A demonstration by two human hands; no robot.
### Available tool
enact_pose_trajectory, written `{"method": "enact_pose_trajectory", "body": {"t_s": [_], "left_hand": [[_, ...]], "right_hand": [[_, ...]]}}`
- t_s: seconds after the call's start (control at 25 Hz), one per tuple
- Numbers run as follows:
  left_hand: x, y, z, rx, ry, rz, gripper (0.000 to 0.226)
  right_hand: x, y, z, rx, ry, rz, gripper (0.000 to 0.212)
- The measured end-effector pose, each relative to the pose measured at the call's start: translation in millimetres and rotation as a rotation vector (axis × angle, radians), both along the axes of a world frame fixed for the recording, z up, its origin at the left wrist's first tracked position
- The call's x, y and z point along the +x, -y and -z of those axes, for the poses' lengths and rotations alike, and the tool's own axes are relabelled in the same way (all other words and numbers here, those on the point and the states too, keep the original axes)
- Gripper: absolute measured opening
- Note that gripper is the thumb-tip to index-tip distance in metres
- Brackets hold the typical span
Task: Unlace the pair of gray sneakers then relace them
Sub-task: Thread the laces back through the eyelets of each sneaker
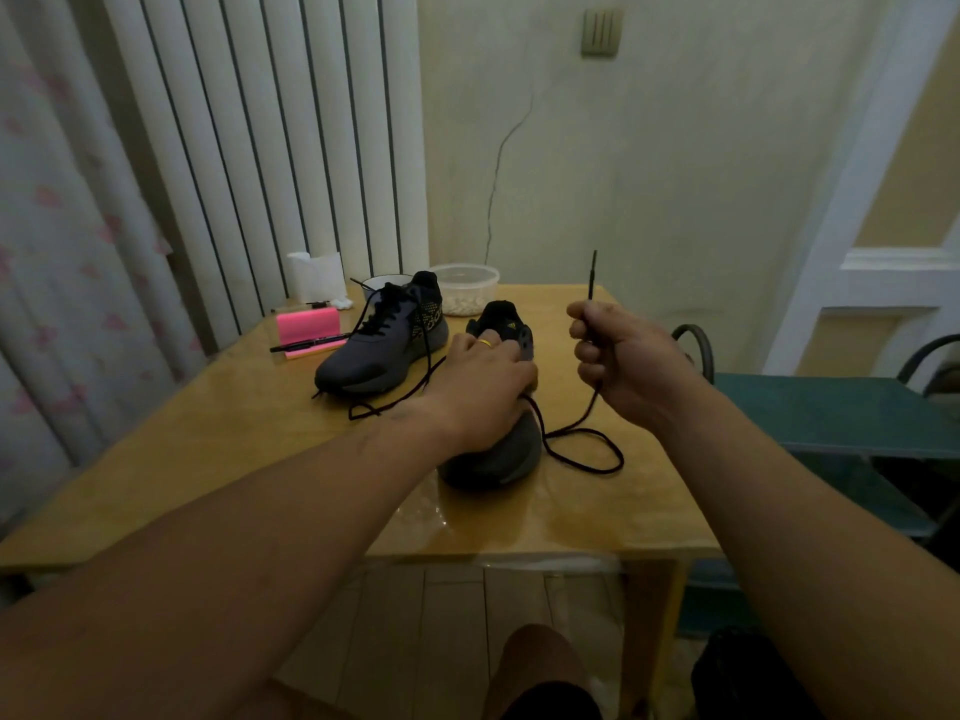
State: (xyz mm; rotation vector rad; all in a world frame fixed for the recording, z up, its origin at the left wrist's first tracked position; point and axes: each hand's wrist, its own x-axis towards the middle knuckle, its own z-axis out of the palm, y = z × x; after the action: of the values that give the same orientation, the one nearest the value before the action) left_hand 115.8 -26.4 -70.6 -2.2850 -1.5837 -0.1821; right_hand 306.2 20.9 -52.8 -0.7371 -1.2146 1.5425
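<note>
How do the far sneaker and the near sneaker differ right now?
The far sneaker is laced through its eyelets; from the near sneaker the lace runs loose across the table and up into the right hand. The far sneaker sits untouched, side-on, toe to the left; the near sneaker is held by the left hand, toe toward the camera. Both are gray with black collars, upright on the table.
</note>
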Motion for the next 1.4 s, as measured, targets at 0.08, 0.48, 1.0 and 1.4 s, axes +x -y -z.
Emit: {"method": "enact_pose_trajectory", "body": {"t_s": [0.08,0.48,1.0,1.4], "left_hand": [[-9,2,0,-0.060,0.073,0.042,0.020],[-16,-7,7,-0.160,0.516,-0.202,0.028],[-27,-22,47,-0.070,0.871,-0.087,0.007],[-27,-20,42,-0.044,0.774,-0.071,0.016]], "right_hand": [[4,-5,6,0.052,0.193,0.072,0.022],[-19,-1,50,0.420,0.914,0.223,0.021],[-26,-3,85,0.615,0.844,0.374,0.016],[-41,-1,28,0.783,1.412,0.286,0.024]]}}
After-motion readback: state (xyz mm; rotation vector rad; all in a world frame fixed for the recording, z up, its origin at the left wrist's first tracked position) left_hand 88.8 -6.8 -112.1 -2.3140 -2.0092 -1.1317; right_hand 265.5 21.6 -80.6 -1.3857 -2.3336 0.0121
